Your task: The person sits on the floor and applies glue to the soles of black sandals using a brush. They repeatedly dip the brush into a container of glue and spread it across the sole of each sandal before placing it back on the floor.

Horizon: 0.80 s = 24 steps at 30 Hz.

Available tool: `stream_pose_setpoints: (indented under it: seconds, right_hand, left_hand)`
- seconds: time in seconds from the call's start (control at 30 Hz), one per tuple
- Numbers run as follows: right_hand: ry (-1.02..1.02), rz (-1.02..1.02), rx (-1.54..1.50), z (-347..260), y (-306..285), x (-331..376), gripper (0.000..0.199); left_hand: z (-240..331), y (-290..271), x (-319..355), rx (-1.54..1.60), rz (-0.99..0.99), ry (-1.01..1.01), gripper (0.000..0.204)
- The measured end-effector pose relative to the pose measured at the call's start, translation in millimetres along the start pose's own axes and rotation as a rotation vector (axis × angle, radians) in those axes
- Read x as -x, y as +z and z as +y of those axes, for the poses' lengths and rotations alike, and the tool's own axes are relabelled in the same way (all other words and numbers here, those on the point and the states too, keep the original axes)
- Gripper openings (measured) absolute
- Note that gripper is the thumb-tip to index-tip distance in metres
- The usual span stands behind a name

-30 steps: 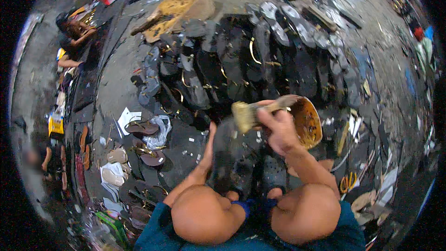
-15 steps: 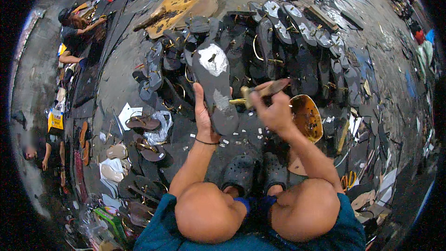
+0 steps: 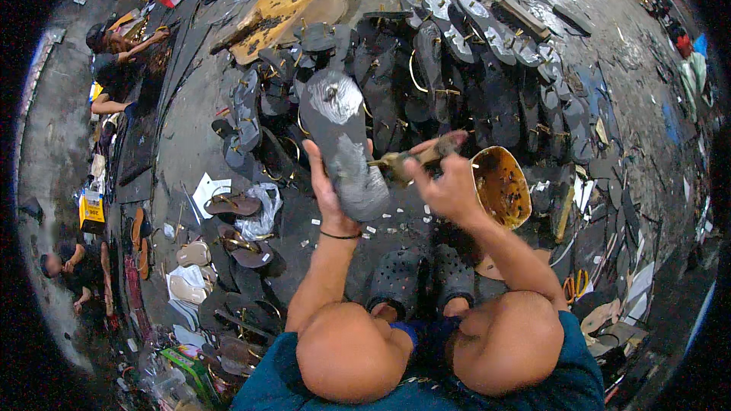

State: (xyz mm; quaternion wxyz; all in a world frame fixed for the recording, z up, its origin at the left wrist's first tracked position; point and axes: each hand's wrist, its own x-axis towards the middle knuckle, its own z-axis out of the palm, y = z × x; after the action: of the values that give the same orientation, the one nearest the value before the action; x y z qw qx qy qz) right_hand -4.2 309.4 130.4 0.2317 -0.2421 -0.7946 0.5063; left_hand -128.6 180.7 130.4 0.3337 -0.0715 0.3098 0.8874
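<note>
My left hand [image 3: 333, 207] grips a dark grey sandal [image 3: 331, 133] from beneath, fingers round its edges, with the sole facing up. Shiny, wet-looking glue covers the sole's toe end, and another glossy coat lies over its middle and heel. In my right hand [image 3: 448, 189] is a glue brush [image 3: 397, 167] with a wooden handle; its tip is at the sole's right edge, and blur hides whether it touches. Close by my right hand stands an amber glue-stained container [image 3: 487, 176] with dark specks inside.
Rows of dark sandals [image 3: 495, 103] spread ahead of my hands, some with pale glue patches. A large amber-stained tray [image 3: 285, 11] lies beyond them. On the left are brown sandals [image 3: 247, 247] beside clear plastic [image 3: 266, 205]. Other people sit far left. Scraps litter the floor.
A glossy coat now reaches across the sole's heel, where only a small grey patch showed before. The sandal has shifted slightly left, and the brush has stayed near its right edge.
</note>
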Motion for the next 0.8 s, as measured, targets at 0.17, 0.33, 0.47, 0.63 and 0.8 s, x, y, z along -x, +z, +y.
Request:
stream_pose_setpoints:
  seconds: [0.17, 0.33, 0.47, 0.63, 0.8]
  right_hand:
    - [-0.018, 0.089, -0.300, -15.7, 3.6, 2.7, 0.027]
    - [0.086, 0.193, -0.108, 31.4, -2.9, -14.1, 0.018]
    - [0.080, -0.362, -0.484, -40.4, 30.6, 19.5, 0.020]
    - [0.269, -0.178, -0.488, -30.2, 15.4, 21.7, 0.022]
    - [0.273, 0.031, -0.293, 28.5, -33.0, 40.4, 0.027]
  left_hand:
    - [7.6, -11.7, 3.0, -0.195, 0.007, 0.119, 0.058]
    - [8.9, -6.9, 6.6, -0.248, -0.024, 0.181, 0.046]
    - [-0.2, -50.1, -0.9, -0.430, 0.120, 0.051, 0.055]
    - [83.8, -33.5, -47.6, -0.118, -0.162, 0.007, 0.073]
    - [109.8, -146.8, -79.7, -0.554, 0.418, 0.600, 0.046]
